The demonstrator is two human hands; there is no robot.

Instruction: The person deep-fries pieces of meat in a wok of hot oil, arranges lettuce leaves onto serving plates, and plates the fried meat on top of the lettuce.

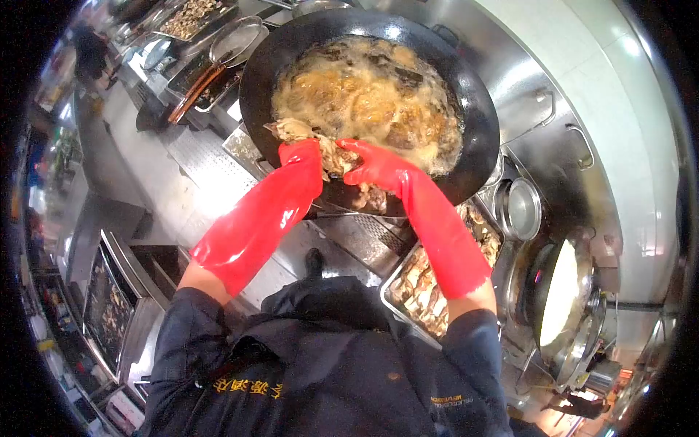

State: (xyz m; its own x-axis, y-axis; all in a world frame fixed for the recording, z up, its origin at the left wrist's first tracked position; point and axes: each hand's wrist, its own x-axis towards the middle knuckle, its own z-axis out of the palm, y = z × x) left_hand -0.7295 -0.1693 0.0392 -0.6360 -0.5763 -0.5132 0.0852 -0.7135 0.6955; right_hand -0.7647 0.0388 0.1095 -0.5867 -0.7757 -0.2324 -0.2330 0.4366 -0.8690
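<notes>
Both my hands wear long red rubber gloves and are over the near rim of a large black wok. Bubbling, foamy liquid with brown pieces in it fills the wok's middle. My left hand is closed on a clump of pale brown, wet-looking food pieces. Gripping the same clump from the other side is my right hand, fingers curled. A few similar pieces lie against the wok's near wall, below my right hand. I cannot make out what kind of food it is.
A metal tray of similar pieces stands under my right forearm. Metal bowls and a wok-like pan stand to the right. At the upper left are a strainer, wooden handles and another food tray. A person stands far left.
</notes>
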